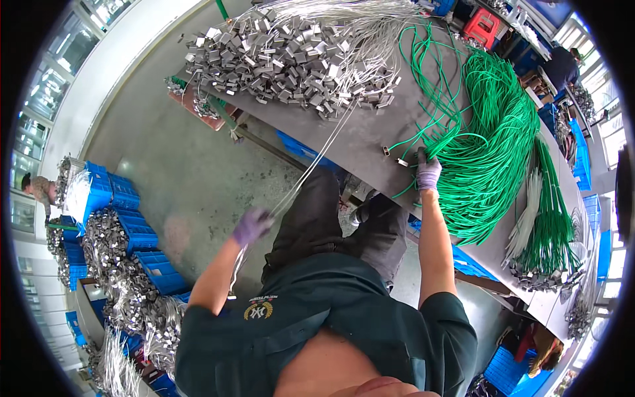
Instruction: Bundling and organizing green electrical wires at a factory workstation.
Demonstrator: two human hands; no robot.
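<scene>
My left hand (pixel 253 225), in a purple glove, is closed around a few thin white cables (pixel 324 149). They stretch from the metal pile on the table to the hand, and their tails hang below it. My right hand (pixel 428 173), gloved alike, grips green cables (pixel 433 142) at the left edge of a large green cable bundle (pixel 493 152); its fingertips are partly hidden. Just left of that hand lie two small metal blocks (pixel 402 162), one by the end of a green cable. A heap of silvery metal blocks (pixel 278 59) with white cables covers the table's far left.
The grey table (pixel 370 155) runs diagonally ahead of me. White and green cable bundles (pixel 548 225) lie at its right end. Blue crates (pixel 139 231) heaped with metal parts stand on the left. A red stool (pixel 481 28) and another person (pixel 562 66) are at the far right.
</scene>
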